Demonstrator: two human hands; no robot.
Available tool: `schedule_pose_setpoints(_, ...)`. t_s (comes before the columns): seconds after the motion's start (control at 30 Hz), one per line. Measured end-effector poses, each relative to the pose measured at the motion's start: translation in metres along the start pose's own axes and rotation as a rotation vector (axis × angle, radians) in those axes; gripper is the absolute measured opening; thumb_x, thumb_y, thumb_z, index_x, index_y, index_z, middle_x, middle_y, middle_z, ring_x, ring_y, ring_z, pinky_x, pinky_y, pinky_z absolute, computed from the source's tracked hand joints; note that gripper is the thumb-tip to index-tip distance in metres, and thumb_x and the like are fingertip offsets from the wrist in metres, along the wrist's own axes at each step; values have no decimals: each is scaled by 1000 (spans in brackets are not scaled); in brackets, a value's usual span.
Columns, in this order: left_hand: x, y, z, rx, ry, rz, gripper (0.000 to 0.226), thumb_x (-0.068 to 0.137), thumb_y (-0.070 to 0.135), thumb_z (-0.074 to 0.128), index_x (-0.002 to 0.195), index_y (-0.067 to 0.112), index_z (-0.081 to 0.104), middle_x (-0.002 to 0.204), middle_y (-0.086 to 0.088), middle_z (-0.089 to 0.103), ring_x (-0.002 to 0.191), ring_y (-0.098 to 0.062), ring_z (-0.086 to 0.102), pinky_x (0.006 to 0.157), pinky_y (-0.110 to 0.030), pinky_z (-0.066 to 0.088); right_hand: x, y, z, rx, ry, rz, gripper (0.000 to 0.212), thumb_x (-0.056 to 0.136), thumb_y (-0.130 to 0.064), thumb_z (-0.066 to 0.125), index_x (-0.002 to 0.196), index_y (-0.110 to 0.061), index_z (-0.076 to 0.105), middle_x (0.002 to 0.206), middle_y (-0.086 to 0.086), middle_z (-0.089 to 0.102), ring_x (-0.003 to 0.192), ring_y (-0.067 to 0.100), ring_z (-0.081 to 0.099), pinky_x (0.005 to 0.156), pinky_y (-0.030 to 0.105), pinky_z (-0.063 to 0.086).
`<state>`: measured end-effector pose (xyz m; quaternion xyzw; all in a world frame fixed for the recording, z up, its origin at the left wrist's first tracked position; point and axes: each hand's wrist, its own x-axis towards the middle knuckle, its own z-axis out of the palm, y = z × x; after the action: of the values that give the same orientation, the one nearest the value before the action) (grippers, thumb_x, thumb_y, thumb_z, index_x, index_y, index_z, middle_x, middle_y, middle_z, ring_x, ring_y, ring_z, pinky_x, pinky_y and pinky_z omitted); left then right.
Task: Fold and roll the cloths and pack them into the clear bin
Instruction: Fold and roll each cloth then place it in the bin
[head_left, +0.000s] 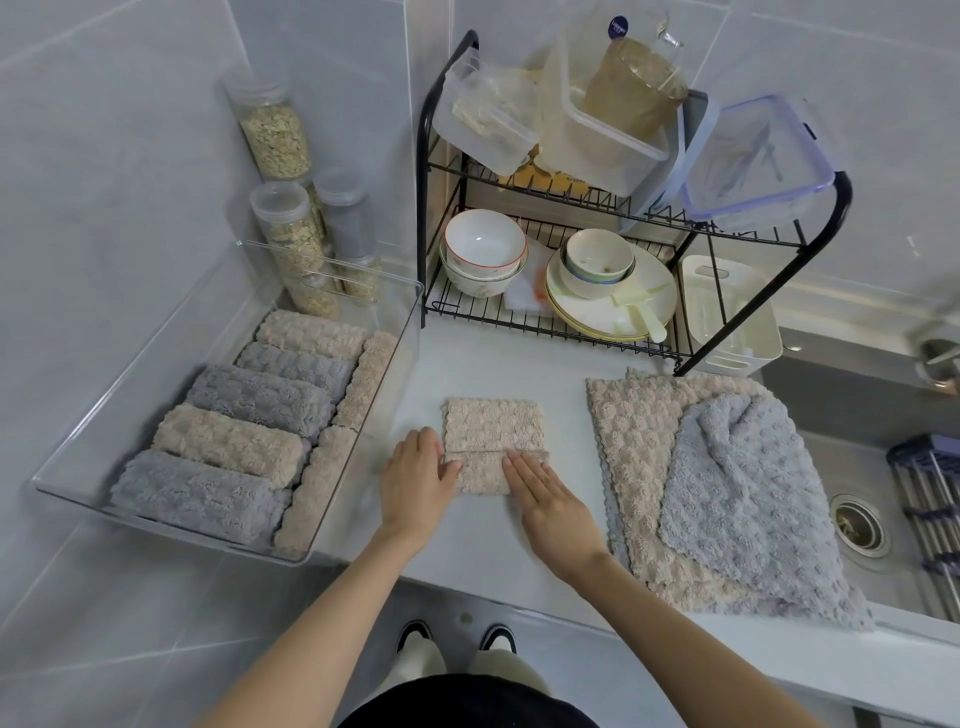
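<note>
1. The clear bin (156, 374) at the left of the frame holds rolled cloths (228, 441) in two rows.
2. There are seven rolls: four beige and three grey.
3. At centre, a folded beige cloth (493, 426) lies on the counter (467, 540). The left hand (418, 478) and right hand (550, 499) press flat on its near fold, fingers straight, grasping nothing.
4. At right, one grey cloth (737, 483) tops a beige pile (623, 457) beside the sink (831, 395). Bare counter surrounds the hands.

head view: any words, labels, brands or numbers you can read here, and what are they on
Blue round sticker on the clear tub atop the dish rack: white print, too small to read.
Yellow item under that tub: dark marks, too blurred to read.
No other text shows.
</note>
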<state>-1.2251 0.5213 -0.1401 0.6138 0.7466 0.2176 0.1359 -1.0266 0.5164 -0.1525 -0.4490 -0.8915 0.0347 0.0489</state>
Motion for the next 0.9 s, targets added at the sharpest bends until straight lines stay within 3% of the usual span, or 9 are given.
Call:
schedule_pose_setpoints(0.07, -1, -2, 3, 30, 8, 249, 14, 80, 9, 63, 88, 17, 56, 91, 2, 56, 81, -20, 56, 67, -32, 43, 0, 0, -1, 17, -20, 33, 71, 69, 6, 70, 136, 1, 47, 142, 14, 47, 130, 26, 46, 107, 40, 35)
schedule_pose_setpoints(0.13, -3, -5, 7, 56, -29, 490, 28, 76, 4, 46, 95, 20, 61, 97, 5, 57, 87, -17, 56, 73, -25, 39, 0, -1, -3, 31, -24, 47, 74, 67, 7, 74, 135, 0, 49, 140, 14, 49, 129, 28, 48, 107, 40, 34)
schedule_pose_setpoints(0.2, -6, -8, 7, 44, -76, 562, 39, 72, 1, 45, 102, 20, 62, 103, 6, 57, 94, -13, 53, 75, -22, 38, 0, 0, -4, 71, -21, 69, 73, 67, 7, 74, 135, -4, 50, 138, 12, 52, 127, 30, 50, 103, 39, 40)
schedule_pose_setpoints(0.3, -15, -11, 6, 7, -160, 483, 50, 71, -2, 60, 117, 17, 59, 118, 4, 54, 105, -12, 49, 79, -25, 50, 3, 4, -8, 139, -52, 111, 73, 71, 5, 74, 137, -13, 47, 136, 8, 54, 124, 29, 53, 91, 36, 51)
schedule_pose_setpoints(0.43, -17, -7, 2, -49, -155, 417, 50, 75, 2, 60, 121, 19, 54, 122, 5, 50, 107, -10, 44, 77, -25, 51, 12, 8, -11, 215, -89, 167, 72, 74, 8, 67, 139, -18, 47, 133, 4, 56, 123, 26, 54, 87, 36, 56)
schedule_pose_setpoints(0.6, -5, -5, 0, -144, -157, 375, 40, 83, 0, 57, 119, 17, 58, 117, 2, 57, 108, -13, 47, 87, -27, 47, 17, 11, -23, 280, -129, 234, 63, 89, 7, 39, 146, -20, 32, 148, 0, 40, 135, 20, 40, 98, 32, 44)
schedule_pose_setpoints(0.77, 4, -8, -9, -192, -293, 271, 29, 90, 10, 53, 119, 12, 56, 113, -3, 62, 99, -19, 56, 82, -21, 40, 18, 25, -36, 491, -217, 326, 36, 97, -11, 40, 132, -20, 43, 111, 4, 61, 96, 27, 58, 74, 34, 44)
schedule_pose_setpoints(0.83, 4, -7, -12, -213, -349, 215, 27, 92, 14, 53, 119, 13, 55, 106, -4, 65, 86, -17, 59, 75, -21, 40, 17, 29, -42, 564, -238, 361, 35, 97, -14, 42, 131, -20, 47, 87, -3, 59, 82, 21, 56, 71, 31, 41)
schedule_pose_setpoints(0.9, 3, -5, -14, -213, -402, 166, 27, 93, 18, 53, 119, 13, 55, 90, -2, 65, 72, -14, 57, 66, -23, 40, 17, 31, -46, 595, -257, 391, 34, 97, -15, 45, 131, -18, 51, 78, -4, 54, 76, 18, 52, 67, 29, 38)
